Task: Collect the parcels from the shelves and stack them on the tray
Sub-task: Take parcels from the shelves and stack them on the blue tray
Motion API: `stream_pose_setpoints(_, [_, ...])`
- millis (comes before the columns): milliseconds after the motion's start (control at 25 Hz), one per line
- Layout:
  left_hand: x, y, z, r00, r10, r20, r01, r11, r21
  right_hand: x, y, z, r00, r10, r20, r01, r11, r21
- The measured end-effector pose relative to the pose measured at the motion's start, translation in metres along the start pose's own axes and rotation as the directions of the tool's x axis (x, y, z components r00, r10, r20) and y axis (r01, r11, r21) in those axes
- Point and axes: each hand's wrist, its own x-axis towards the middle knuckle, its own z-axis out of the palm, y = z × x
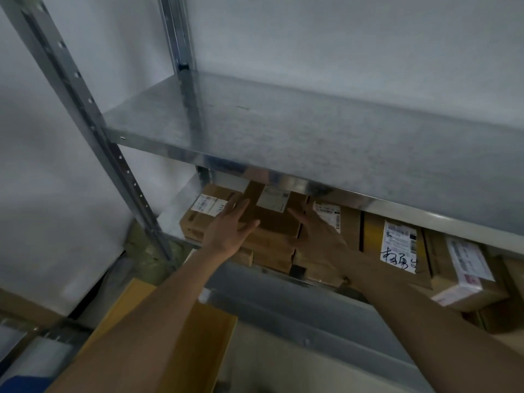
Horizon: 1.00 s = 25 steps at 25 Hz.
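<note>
Several brown cardboard parcels with white labels lie on the lower shelf (175, 222) under a bare metal shelf. A flat brown parcel (272, 219) sits on top of the left stack. My left hand (231, 226) reaches in with straight fingers and lies on that parcel's left side. My right hand (317, 236) is stretched out with its fingers at the parcel's right edge. Neither hand has curled round it. A parcel with handwriting on its label (397, 245) and another labelled parcel (465, 268) lie further right. The tray is not clearly in view.
The bare galvanised upper shelf (283, 131) overhangs the parcels and leaves a low gap. Steel uprights (85, 109) stand at the left, against a white wall. A yellow-brown flat surface (198, 336) lies below my left forearm. A grey shelf panel (312, 316) slopes below the parcels.
</note>
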Motion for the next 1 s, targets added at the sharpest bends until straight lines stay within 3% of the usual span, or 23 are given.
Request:
stream_pose_setpoints(680, [0.033,-0.033,0.022,0.994,0.051,0.092,-0.034,0.984,-0.175,0.032,-0.007,0.035,0.99,0.027,-0.14,-0.027,1.0,0.002])
stream_pose_setpoints(1000, [0.004,-0.036,0.004,0.999,0.042,-0.029,-0.048,0.96,-0.275,0.022,-0.03,0.031,0.987,-0.049,-0.156,0.053,0.998,0.019])
